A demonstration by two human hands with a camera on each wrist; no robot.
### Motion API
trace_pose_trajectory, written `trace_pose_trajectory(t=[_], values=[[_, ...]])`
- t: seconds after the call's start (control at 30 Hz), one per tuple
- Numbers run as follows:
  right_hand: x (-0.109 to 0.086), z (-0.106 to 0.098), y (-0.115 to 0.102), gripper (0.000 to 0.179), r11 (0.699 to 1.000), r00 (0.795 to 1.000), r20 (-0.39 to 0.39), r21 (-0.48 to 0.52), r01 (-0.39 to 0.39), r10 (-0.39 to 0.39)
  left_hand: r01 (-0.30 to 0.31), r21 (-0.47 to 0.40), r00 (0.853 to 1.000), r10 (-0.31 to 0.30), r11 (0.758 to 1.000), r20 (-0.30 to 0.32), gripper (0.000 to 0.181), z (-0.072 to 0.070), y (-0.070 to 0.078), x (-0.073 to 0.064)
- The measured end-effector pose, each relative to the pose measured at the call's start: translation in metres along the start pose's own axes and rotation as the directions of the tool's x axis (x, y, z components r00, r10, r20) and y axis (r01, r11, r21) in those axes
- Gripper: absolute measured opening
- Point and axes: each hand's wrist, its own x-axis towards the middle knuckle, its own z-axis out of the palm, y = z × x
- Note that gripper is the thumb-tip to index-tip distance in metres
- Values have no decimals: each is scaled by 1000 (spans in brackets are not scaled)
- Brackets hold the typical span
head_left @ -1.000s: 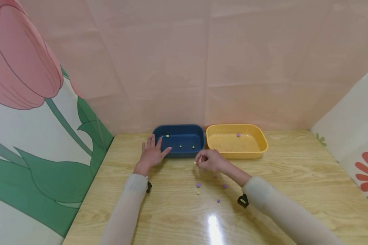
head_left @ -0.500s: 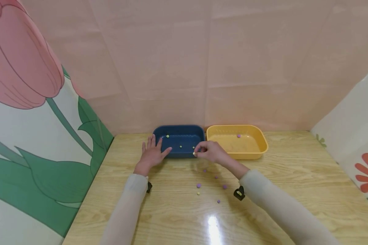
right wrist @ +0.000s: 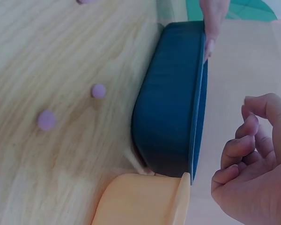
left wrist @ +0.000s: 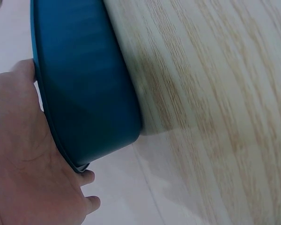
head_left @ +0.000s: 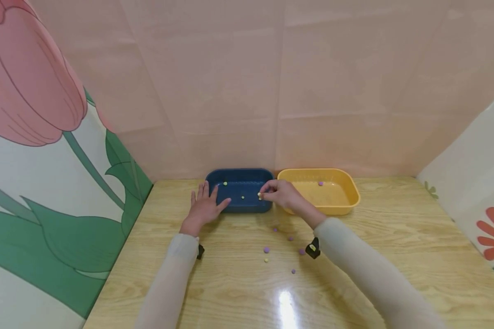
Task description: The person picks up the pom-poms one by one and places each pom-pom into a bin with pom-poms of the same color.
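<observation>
My right hand (head_left: 284, 194) is over the right part of a blue basket (head_left: 240, 209), pinching a small pale yellow ball (head_left: 259, 194) between thumb and forefinger. In the right wrist view the same hand (right wrist: 260, 154) appears above the rim, its other fingers curled in; the ball is hidden there. My left hand (head_left: 206, 208) rests on the basket's left front corner with fingers spread and straight, and the left wrist view has its palm (left wrist: 28, 154) against the rim. Inside the blue basket lie a few yellow-green balls (head_left: 225, 183).
To the right stands a yellow basket (head_left: 325, 210) holding a purple ball (head_left: 321, 183). On the wooden table (head_left: 226, 283) in front are several purple balls (head_left: 266, 250) and a yellow ball (head_left: 266, 260). A pink cloth wall (head_left: 247, 91) rises right behind both baskets.
My right hand has lifted the yellow ball from near the table in front of the baskets, forward over the blue basket. The left hand has stayed in place.
</observation>
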Motion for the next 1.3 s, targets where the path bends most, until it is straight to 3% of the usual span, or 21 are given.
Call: trace_pose_trajectory(t=[0.43, 1.07, 1.3], values=[[25, -2, -5, 18, 994, 994, -45, 59, -97, 100, -5, 5, 1000, 5, 1000, -18, 89, 2, -1, 1], [52, 4, 3, 22, 990, 984, -109, 35, -139, 142, -4, 9, 1000, 4, 1000, -9, 89, -1, 1, 1], [59, 7, 5, 34, 985, 980, -106, 51, -164, 169, -1, 11, 1000, 1, 1000, -3, 90, -1, 0, 1]])
